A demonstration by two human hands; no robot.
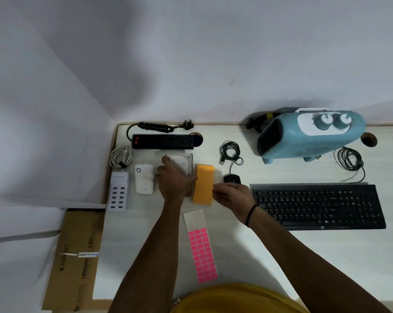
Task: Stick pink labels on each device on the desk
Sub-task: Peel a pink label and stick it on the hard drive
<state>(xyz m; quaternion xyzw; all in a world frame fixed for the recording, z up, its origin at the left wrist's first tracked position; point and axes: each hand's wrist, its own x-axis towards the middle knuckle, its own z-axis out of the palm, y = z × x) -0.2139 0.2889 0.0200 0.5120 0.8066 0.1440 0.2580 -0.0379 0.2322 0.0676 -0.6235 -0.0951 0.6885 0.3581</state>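
Note:
A strip of pink labels point(202, 254) lies on the white desk point(281, 256) in front of me, its upper part peeled bare. My left hand point(175, 179) lies over a silver hard drive point(182, 161), fingers at its left edge and thumb at its right edge, beside an orange box-shaped device point(204, 184). My right hand point(233, 196) hovers just right of the orange device with fingertips pinched together; whether a label is between them I cannot see. Other devices: white router point(144, 178), white USB hub point(118, 192), black power strip point(162, 141), black mouse point(232, 178), black keyboard point(320, 205), blue heater point(311, 136).
A coiled white cable point(120, 157) lies at the far left and coiled black cables point(230, 152) point(350, 161) lie by the mouse and the heater. A cardboard box point(75, 258) stands left of the desk. The wall runs along the desk's back edge.

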